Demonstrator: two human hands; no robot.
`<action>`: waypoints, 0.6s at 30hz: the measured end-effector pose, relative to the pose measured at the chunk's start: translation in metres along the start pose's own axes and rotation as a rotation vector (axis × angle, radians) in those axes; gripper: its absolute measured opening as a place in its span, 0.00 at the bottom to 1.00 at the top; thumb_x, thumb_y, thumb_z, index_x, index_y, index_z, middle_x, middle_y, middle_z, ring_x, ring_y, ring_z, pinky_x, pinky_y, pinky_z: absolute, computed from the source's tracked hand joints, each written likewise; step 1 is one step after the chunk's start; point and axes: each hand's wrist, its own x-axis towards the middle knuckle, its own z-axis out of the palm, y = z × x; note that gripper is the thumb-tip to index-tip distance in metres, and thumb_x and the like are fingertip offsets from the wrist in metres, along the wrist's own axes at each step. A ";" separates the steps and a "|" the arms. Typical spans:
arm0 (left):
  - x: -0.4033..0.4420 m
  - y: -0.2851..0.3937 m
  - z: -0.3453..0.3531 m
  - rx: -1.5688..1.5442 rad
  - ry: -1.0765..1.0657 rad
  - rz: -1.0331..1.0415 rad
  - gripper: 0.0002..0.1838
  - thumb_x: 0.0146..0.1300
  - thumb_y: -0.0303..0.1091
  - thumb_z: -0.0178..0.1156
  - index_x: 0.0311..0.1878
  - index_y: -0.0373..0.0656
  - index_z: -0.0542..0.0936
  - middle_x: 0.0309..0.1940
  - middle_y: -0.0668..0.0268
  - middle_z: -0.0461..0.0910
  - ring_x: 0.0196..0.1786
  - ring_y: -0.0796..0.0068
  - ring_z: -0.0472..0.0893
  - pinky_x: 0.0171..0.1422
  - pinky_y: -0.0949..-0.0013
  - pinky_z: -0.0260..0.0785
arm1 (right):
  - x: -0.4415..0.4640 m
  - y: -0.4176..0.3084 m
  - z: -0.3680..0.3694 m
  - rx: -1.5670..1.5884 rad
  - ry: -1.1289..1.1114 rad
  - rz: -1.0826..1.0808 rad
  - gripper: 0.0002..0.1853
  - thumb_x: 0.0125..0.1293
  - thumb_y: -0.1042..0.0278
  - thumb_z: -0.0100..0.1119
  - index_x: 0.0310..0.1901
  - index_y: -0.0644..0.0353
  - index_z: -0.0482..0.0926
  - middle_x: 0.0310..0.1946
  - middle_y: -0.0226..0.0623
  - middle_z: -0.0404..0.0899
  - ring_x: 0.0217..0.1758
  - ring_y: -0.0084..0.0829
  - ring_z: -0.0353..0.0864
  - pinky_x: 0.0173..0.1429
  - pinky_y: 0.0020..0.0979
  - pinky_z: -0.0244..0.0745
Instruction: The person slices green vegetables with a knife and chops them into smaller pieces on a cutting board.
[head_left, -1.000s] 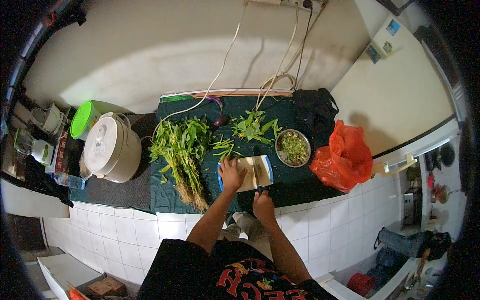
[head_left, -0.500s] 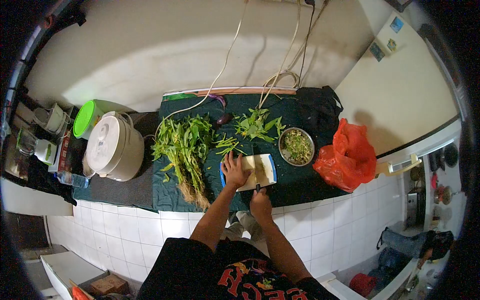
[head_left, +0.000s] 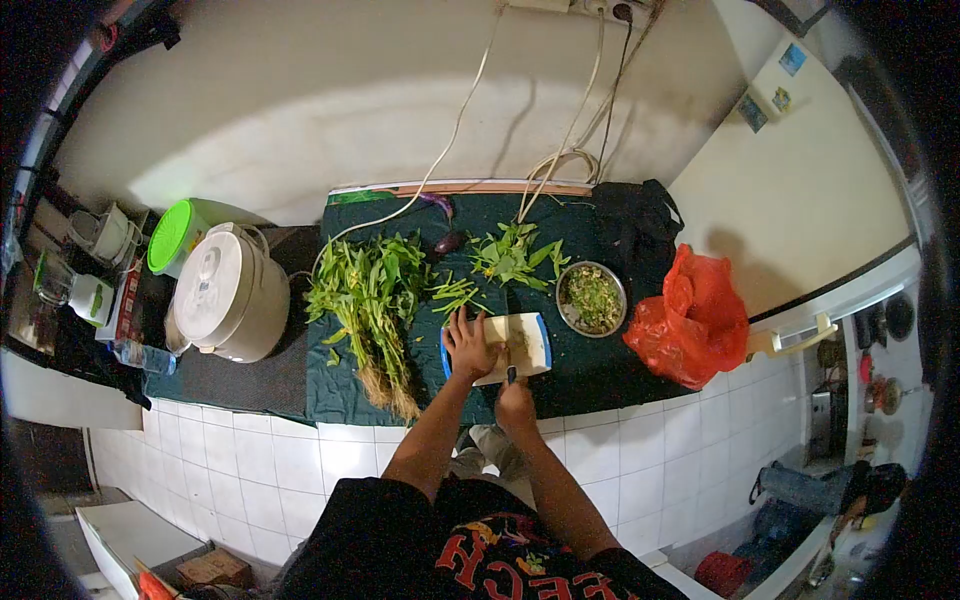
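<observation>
A white cutting board [head_left: 530, 345] with blue ends lies near the front edge of the table. My left hand [head_left: 468, 348] rests on its left part with the fingers spread; anything under the palm is hidden. Closed around the black handle of a knife [head_left: 512, 374], my right hand [head_left: 515, 408] is at the board's front edge. The blade points away from me, beside my left thumb, and is hard to make out. Small green bits lie on the board. Cut green stems [head_left: 456, 294] lie just beyond my left fingers.
Left of the board is a large bunch of leafy greens with roots [head_left: 370, 300]. Behind are loose leaves [head_left: 515, 255] and an eggplant [head_left: 449, 242]. A metal bowl of chopped greens [head_left: 591, 299] and a red plastic bag [head_left: 690, 320] stand right. A rice cooker [head_left: 230, 295] stands far left.
The knife and my right hand have shifted slightly left, and the blade now sits closer to my left thumb. My left hand stays on the board.
</observation>
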 end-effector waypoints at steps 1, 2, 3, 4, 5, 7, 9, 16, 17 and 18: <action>-0.001 0.001 0.000 -0.001 -0.003 0.001 0.44 0.57 0.60 0.62 0.73 0.55 0.59 0.76 0.48 0.43 0.78 0.44 0.39 0.73 0.36 0.30 | 0.000 0.011 0.014 0.034 0.041 0.020 0.17 0.71 0.61 0.47 0.44 0.72 0.67 0.34 0.63 0.80 0.39 0.62 0.81 0.43 0.53 0.77; -0.001 0.003 -0.001 0.011 -0.018 -0.004 0.44 0.57 0.60 0.61 0.73 0.54 0.58 0.76 0.48 0.42 0.78 0.43 0.39 0.73 0.35 0.30 | 0.003 0.022 0.024 0.026 0.077 -0.046 0.18 0.71 0.60 0.46 0.45 0.73 0.68 0.33 0.64 0.80 0.39 0.63 0.81 0.43 0.53 0.76; 0.000 0.003 -0.002 0.025 -0.031 -0.009 0.44 0.57 0.59 0.61 0.73 0.53 0.57 0.76 0.48 0.42 0.78 0.43 0.38 0.73 0.35 0.30 | 0.005 0.019 0.017 0.027 0.079 -0.045 0.18 0.71 0.60 0.46 0.45 0.73 0.68 0.33 0.64 0.80 0.39 0.63 0.81 0.43 0.53 0.76; 0.000 0.002 -0.002 0.026 -0.031 -0.007 0.44 0.57 0.59 0.61 0.73 0.53 0.57 0.76 0.48 0.42 0.78 0.43 0.38 0.73 0.35 0.30 | 0.008 0.010 0.005 -0.022 0.042 -0.122 0.19 0.71 0.59 0.47 0.46 0.74 0.67 0.33 0.65 0.80 0.39 0.63 0.81 0.43 0.53 0.76; 0.000 0.002 -0.002 0.034 -0.054 -0.010 0.44 0.58 0.59 0.60 0.73 0.53 0.57 0.76 0.48 0.41 0.78 0.43 0.38 0.73 0.35 0.30 | 0.008 0.002 -0.005 -0.070 0.005 -0.198 0.20 0.71 0.59 0.47 0.47 0.74 0.67 0.33 0.65 0.80 0.39 0.63 0.80 0.43 0.54 0.76; 0.003 0.002 -0.003 0.042 -0.067 -0.009 0.43 0.59 0.59 0.59 0.73 0.52 0.57 0.76 0.48 0.41 0.78 0.43 0.38 0.73 0.35 0.30 | 0.010 -0.007 -0.014 -0.047 0.004 -0.130 0.20 0.71 0.59 0.47 0.47 0.75 0.66 0.33 0.65 0.80 0.39 0.63 0.81 0.42 0.53 0.76; 0.000 0.000 -0.003 0.034 -0.062 0.008 0.41 0.61 0.58 0.57 0.73 0.52 0.56 0.76 0.48 0.40 0.78 0.44 0.37 0.74 0.35 0.28 | 0.011 -0.008 -0.010 -0.026 -0.007 -0.061 0.20 0.71 0.59 0.47 0.48 0.75 0.66 0.32 0.64 0.80 0.38 0.62 0.81 0.42 0.53 0.76; -0.002 -0.021 0.007 -0.182 0.117 0.106 0.31 0.63 0.48 0.58 0.69 0.56 0.65 0.73 0.53 0.52 0.77 0.47 0.44 0.74 0.38 0.32 | -0.001 0.006 -0.010 -0.082 0.040 -0.210 0.19 0.71 0.60 0.48 0.48 0.74 0.67 0.34 0.63 0.80 0.38 0.60 0.81 0.41 0.52 0.77; -0.005 -0.026 0.004 -0.184 0.120 0.111 0.31 0.63 0.48 0.58 0.69 0.56 0.65 0.73 0.53 0.52 0.77 0.47 0.44 0.74 0.38 0.32 | 0.000 0.003 -0.016 -0.096 0.054 -0.283 0.19 0.71 0.60 0.48 0.47 0.73 0.68 0.34 0.63 0.80 0.38 0.60 0.81 0.40 0.51 0.77; -0.004 -0.032 -0.002 -0.274 0.105 0.174 0.26 0.64 0.45 0.58 0.65 0.55 0.69 0.72 0.55 0.55 0.76 0.46 0.48 0.74 0.38 0.34 | 0.002 0.003 -0.021 -0.111 0.068 -0.355 0.18 0.70 0.61 0.48 0.47 0.73 0.68 0.34 0.63 0.80 0.38 0.60 0.81 0.40 0.51 0.77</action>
